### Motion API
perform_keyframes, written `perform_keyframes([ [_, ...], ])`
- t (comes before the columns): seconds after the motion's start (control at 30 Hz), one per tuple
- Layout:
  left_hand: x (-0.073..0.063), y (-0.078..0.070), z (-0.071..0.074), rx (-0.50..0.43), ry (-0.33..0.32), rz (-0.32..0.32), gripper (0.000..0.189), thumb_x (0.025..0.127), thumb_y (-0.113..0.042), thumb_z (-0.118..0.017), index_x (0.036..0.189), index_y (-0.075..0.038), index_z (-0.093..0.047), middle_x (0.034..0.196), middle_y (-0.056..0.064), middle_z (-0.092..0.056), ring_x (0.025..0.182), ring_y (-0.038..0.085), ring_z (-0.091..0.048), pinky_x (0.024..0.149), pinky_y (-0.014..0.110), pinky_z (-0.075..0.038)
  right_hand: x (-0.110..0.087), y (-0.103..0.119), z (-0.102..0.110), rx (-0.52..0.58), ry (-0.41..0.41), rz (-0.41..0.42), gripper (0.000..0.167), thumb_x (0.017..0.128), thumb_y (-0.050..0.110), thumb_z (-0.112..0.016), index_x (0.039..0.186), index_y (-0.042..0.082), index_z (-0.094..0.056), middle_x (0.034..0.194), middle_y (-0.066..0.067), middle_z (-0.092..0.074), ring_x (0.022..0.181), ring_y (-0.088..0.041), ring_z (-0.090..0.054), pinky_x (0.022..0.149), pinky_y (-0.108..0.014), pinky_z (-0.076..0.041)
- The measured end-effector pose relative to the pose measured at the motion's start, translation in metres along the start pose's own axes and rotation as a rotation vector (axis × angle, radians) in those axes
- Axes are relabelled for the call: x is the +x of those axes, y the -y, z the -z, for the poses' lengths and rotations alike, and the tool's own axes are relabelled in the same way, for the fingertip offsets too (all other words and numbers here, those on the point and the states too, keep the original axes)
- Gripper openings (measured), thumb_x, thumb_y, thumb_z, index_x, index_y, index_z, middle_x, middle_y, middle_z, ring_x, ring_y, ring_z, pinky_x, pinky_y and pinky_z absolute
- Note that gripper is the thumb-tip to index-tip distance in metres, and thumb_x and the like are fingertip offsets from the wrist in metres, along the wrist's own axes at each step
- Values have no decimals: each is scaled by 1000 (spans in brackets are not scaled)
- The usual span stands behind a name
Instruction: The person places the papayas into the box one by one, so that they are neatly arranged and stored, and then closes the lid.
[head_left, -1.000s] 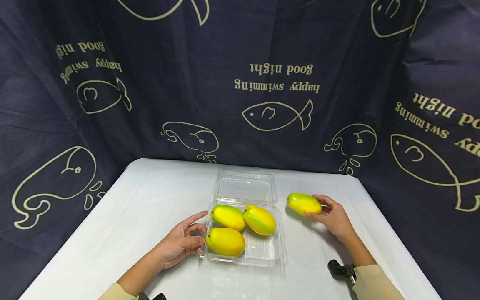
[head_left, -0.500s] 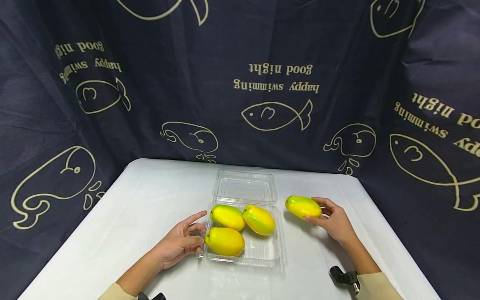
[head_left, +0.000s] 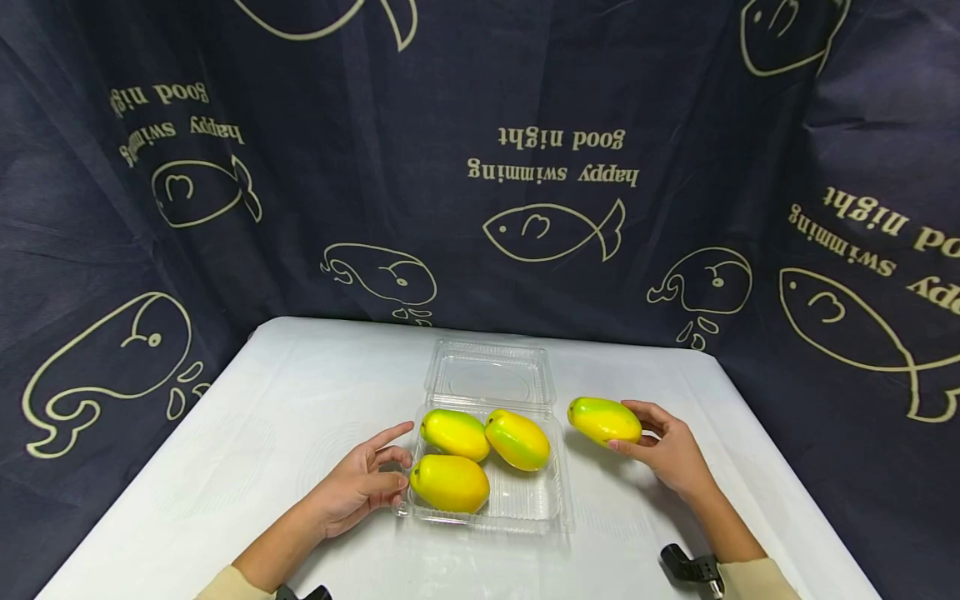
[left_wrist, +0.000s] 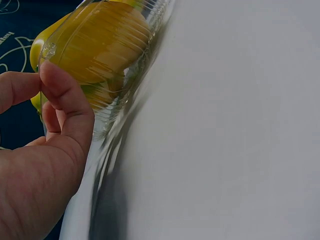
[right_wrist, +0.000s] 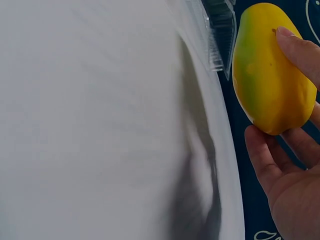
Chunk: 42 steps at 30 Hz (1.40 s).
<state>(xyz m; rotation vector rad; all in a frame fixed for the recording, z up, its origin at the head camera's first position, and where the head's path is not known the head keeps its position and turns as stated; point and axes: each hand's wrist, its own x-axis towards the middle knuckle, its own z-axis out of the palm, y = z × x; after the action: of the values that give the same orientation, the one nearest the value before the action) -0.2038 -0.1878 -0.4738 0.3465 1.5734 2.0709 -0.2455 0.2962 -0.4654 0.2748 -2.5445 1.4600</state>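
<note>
My right hand holds a yellow-green papaya by its right end, thumb on the near side and fingers behind. In the right wrist view, the thumb rests on the side of this papaya and the fingertips meet its broad end. A clear plastic box stands with its lid laid back. Inside sit three more papayas: one at the back left, one at the back right and a yellower one in front. At the box's left rim, my left hand pinches the edge between thumb and finger.
The clear lid lies flat behind the box, joined to it. A white cloth covers the table. Dark blue fabric with fish and whale prints hangs behind and at both sides.
My right hand has brought the papaya slightly nearer to me and a little left, towards the box. The left hand, the box and the papayas in it have stayed put.
</note>
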Motion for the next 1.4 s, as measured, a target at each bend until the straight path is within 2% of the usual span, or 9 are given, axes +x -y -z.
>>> perform_keyframes([
  [0.57,0,0,1,-1,0,1,95,92,5,-67,165,-8,-8,109,0,-52,74,10,-59,69,20,-57,-10,18,-6,12,-4,-14,64,76,16,-92,133,5,-64,126,-19,-67,100,4,-63,80,-15,-58],
  [0.83,1,-1,0,-2,1,3,96,92,4,-68,165,-8,-7,110,0,-52,74,9,-59,69,20,-57,-14,22,-9,33,-10,5,63,75,14,-92,131,6,-66,122,-8,-68,100,2,-64,80,-16,-58],
  [1.1,1,0,1,-5,5,4,96,92,4,-67,165,-9,-7,110,0,-52,73,10,-60,69,20,-57,-17,27,-10,56,-10,22,62,74,12,-92,131,7,-66,127,-2,-64,100,0,-65,81,-18,-60],
  [1.4,1,0,1,-5,5,3,95,92,5,-66,165,-8,-7,109,0,-53,73,9,-60,69,20,-58,-22,37,-13,83,27,56,61,75,10,-92,130,5,-66,124,-5,-65,103,-5,-68,81,-19,-61],
])
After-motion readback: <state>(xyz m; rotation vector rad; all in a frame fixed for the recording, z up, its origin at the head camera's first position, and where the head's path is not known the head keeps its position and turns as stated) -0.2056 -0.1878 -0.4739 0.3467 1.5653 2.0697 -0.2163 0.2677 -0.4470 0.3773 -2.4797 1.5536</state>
